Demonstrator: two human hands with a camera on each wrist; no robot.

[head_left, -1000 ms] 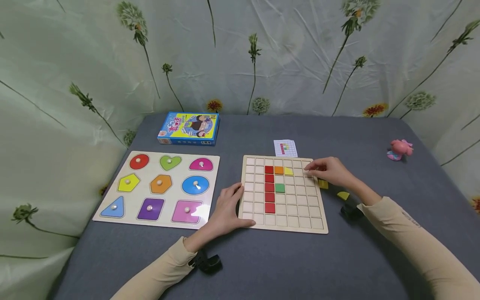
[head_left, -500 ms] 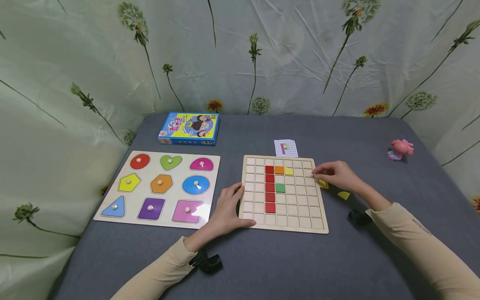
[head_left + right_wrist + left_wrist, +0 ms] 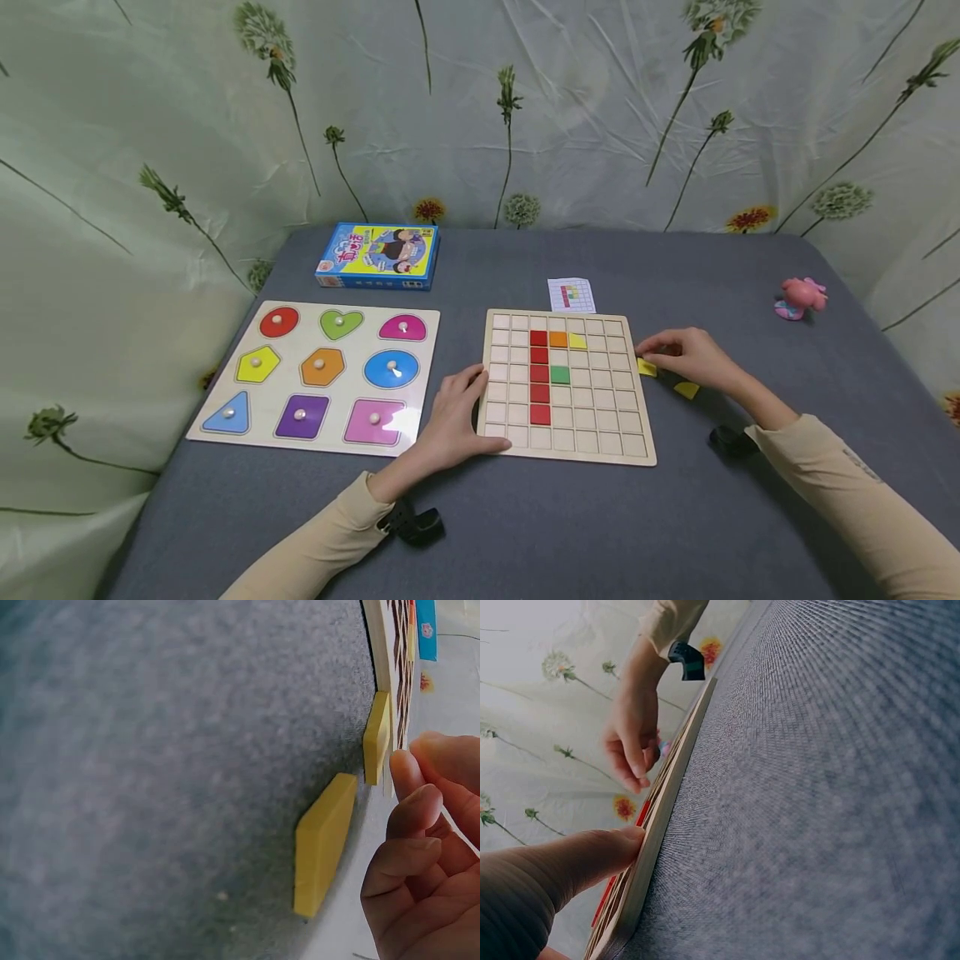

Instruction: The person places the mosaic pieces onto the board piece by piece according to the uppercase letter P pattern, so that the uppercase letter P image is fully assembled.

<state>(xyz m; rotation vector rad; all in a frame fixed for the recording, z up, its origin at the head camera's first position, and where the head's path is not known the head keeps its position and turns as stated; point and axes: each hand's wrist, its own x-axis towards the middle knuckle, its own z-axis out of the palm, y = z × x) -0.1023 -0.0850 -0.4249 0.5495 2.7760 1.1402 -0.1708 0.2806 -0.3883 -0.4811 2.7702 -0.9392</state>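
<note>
A wooden grid board (image 3: 600,454) lies on the table, with a column of red tiles (image 3: 539,375), an orange tile (image 3: 558,339), a yellow piece (image 3: 577,341) and a green tile (image 3: 559,375) in its squares. My left hand (image 3: 453,421) rests spread at its left side; in the left wrist view the thumb (image 3: 604,851) touches the rim. Beyond the right edge, my right hand (image 3: 690,357) hovers with loosely bent fingers beside a yellow piece (image 3: 647,367). In the right wrist view nothing shows between its fingertips, and a second yellow piece (image 3: 326,847) lies nearer the camera.
Touching the board's back edge is a small pattern card (image 3: 572,295). To the left lies a knobbed shape puzzle (image 3: 352,342), with a blue and yellow box (image 3: 378,257) behind it. A pink figurine (image 3: 801,299) stands far right. A flowered curtain (image 3: 600,150) hangs behind the table.
My right hand has moved from over the board's upper right squares rightward, past the edge to the nearer yellow piece. My left hand and the board have stayed in place.
</note>
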